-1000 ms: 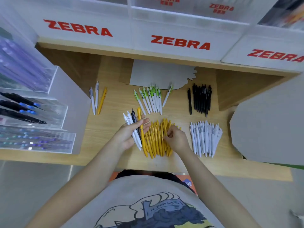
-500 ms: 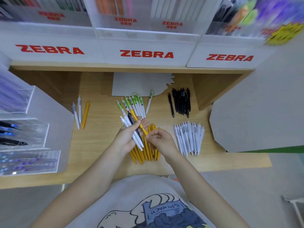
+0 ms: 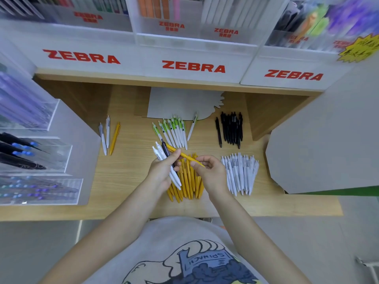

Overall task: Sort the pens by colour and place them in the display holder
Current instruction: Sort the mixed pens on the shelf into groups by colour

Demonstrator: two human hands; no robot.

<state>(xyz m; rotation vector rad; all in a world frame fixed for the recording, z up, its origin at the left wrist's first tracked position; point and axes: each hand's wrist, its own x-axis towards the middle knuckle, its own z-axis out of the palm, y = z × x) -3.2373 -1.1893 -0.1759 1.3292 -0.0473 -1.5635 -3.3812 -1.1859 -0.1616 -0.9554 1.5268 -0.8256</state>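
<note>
Fingers (image 3: 172, 159) of both hands pinching yellow pen (image 3: 184, 155) above wooden counter (image 3: 127, 173), pen racks (image 3: 37, 152) alongside.

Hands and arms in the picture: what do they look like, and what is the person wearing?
Both forearms are bare, with no sleeves reaching them. No gloves, rings, watch or bracelets show on the left hand or the right hand. The person wears a light grey T-shirt with a cartoon print in blue, dark blue and white, with mirrored lettering on it.
</note>
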